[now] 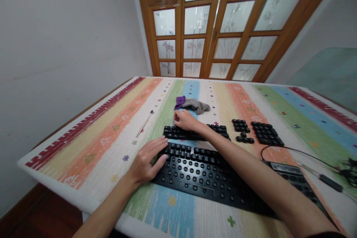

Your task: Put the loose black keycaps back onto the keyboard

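On table (106, 152), resting spread left hand (146, 160) on left end of crosswise keyboard (192, 174), curled right hand (185, 119) beside keycaps (179, 134), grip unclear.

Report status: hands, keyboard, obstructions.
Left hand at left end of keyboard. Right hand curled by loose keycaps, contents unclear. Keyboard's visible lower rows bare. Right forearm crosses above.

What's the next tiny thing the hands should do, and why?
Maybe move the right hand over to the keyboard: it's beyond, near loose keycaps, while the keyboard shows many bare key posts and the left hand is at its left end.
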A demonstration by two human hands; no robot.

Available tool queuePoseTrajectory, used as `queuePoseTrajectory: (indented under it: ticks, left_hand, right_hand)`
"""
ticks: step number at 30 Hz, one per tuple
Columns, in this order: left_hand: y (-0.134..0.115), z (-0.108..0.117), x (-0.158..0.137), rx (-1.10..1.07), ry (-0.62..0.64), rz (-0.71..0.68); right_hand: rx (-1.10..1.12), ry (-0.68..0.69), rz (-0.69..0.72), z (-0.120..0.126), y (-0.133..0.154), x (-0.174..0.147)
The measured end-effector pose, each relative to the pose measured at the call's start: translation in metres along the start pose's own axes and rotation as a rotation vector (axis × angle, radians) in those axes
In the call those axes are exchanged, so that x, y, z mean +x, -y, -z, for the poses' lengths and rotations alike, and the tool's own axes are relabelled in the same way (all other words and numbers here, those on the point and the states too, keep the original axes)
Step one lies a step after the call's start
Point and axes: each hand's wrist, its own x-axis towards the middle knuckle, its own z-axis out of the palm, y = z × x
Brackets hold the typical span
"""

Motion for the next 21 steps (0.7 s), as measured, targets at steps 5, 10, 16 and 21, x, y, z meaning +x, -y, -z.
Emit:
queuePoseTrajectory:
  ticks: [5, 10, 16, 21]
  left_hand:
    - [0.012, -0.002, 0.003, 0.027, 0.077, 0.230]
    - [0.016, -0.007, 0.001, 0.023, 0.147, 0.341]
    - [0.014, -0.005, 0.006, 0.005, 0.219, 0.399]
    - [0.015, -0.005, 0.008, 0.010, 0.234, 0.403]
  right_hand:
    - [0.058, -0.063, 0.040, 0.002, 0.000, -0.001]
    - [0.127, -0.124, 0.110, 0.007, 0.000, -0.010]
    - [0.199, -0.167, 0.199, 0.014, 0.004, -0.036]
    - [0.258, -0.163, 0.272, 0.018, 0.015, -0.062]
